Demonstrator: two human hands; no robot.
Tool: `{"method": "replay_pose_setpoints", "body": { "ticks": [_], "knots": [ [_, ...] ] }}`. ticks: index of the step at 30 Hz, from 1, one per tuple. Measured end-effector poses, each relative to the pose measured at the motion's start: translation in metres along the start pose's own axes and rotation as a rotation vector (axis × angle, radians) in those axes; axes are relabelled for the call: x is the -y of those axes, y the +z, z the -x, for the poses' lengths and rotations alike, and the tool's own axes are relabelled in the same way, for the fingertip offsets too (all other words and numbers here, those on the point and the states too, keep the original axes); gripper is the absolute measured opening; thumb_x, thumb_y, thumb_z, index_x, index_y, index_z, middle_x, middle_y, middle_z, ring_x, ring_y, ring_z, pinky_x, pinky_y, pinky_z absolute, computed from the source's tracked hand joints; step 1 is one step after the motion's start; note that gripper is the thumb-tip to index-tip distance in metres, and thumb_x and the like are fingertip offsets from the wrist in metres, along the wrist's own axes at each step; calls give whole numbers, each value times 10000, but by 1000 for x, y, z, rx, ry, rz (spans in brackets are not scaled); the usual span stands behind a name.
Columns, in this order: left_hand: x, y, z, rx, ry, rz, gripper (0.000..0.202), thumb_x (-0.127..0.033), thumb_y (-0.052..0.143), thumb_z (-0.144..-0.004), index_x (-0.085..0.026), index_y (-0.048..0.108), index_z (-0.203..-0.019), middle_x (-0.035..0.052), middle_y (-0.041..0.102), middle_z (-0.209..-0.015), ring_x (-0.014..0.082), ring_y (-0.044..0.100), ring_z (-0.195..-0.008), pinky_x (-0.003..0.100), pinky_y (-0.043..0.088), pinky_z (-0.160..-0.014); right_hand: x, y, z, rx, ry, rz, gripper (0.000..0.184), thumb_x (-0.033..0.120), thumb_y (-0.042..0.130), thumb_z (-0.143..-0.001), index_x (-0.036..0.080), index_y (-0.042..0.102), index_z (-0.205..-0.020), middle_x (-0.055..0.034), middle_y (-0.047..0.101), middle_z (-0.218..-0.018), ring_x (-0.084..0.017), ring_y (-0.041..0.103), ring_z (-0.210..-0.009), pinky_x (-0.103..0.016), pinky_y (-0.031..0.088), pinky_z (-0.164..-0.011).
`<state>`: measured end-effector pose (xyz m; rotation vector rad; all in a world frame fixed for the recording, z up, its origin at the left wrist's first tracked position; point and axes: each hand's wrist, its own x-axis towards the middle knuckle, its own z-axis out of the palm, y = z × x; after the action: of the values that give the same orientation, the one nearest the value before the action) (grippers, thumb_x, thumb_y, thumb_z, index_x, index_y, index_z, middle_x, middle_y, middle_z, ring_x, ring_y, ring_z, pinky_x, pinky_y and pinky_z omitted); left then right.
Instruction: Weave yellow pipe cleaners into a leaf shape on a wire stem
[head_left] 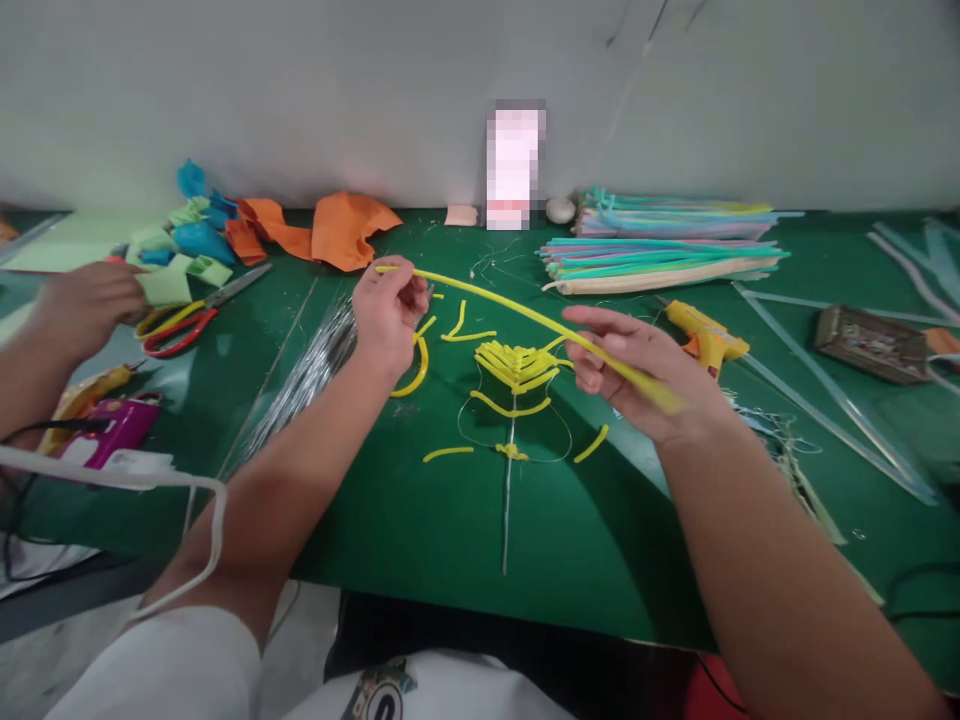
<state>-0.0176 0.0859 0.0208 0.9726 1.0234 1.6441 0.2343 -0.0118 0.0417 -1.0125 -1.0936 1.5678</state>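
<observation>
A long yellow pipe cleaner [487,296] stretches between my two hands above the table. Near its far-left end, my left hand [390,312] pinches it between thumb and fingers. My right hand [634,368] has it running between its loosely bent fingers and across the palm; the free end there is blurred. Below lies a leaf-like shape of folded yellow pipe cleaner pieces [516,368] on a thin wire stem [506,520], with a loop of fine wire around it. Short yellow cut pieces [448,454] lie about it, and a curved yellow piece [420,370] is partly behind my left hand.
Bundles of coloured pipe cleaners [667,262] lie at the back. A yellow glue gun [705,335] and clear glue sticks [832,390] are on the right. Silver wires [307,370], scissors [195,322], orange paper [349,230] and another person's hand [94,300] are on the left.
</observation>
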Motion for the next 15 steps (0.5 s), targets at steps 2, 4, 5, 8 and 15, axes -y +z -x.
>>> {"method": "replay_pose_setpoints", "body": {
  "ticks": [2, 4, 5, 8, 15],
  "knots": [
    [2, 3, 6, 23, -23, 27, 164, -273, 578, -845, -236, 567, -686, -26, 584, -607, 83, 514, -463, 229, 429, -451, -7, 1, 0, -64, -58, 40, 316, 287, 784, -669, 263, 720, -977, 8, 674, -769, -110, 526, -521, -302, 467, -517],
    [5, 11, 22, 124, -83, 57, 124, -322, 549, -865, -249, 627, -802, -23, 609, -653, 80, 507, -462, 230, 414, -431, -16, 5, -1, -163, -137, 123, 248, 263, 775, -686, 267, 734, -931, 10, 678, -754, -113, 538, -532, -311, 483, -547],
    [7, 16, 33, 215, -135, 57, 124, -333, 556, -857, -252, 649, -864, -21, 612, -658, 80, 503, -458, 230, 402, -417, -20, 9, -1, -206, -172, 178, 229, 272, 764, -702, 274, 737, -930, 9, 683, -752, -123, 553, -545, -322, 493, -565],
    [10, 32, 71, 531, -216, -66, 211, -300, 690, -753, -281, 668, -961, -37, 622, -653, 82, 510, -445, 239, 430, -429, -29, 21, 2, -267, -202, 414, 191, 290, 739, -733, 292, 743, -923, -2, 710, -818, -168, 608, -621, -364, 513, -613],
    [16, 33, 89, 444, -34, -153, 155, -351, 580, -882, -268, 683, -800, -19, 614, -621, 84, 540, -475, 243, 465, -470, -35, 26, 5, -329, -309, 806, 181, 295, 618, -820, 324, 722, -965, -39, 707, -967, -245, 647, -818, -423, 512, -734]
  ]
}}
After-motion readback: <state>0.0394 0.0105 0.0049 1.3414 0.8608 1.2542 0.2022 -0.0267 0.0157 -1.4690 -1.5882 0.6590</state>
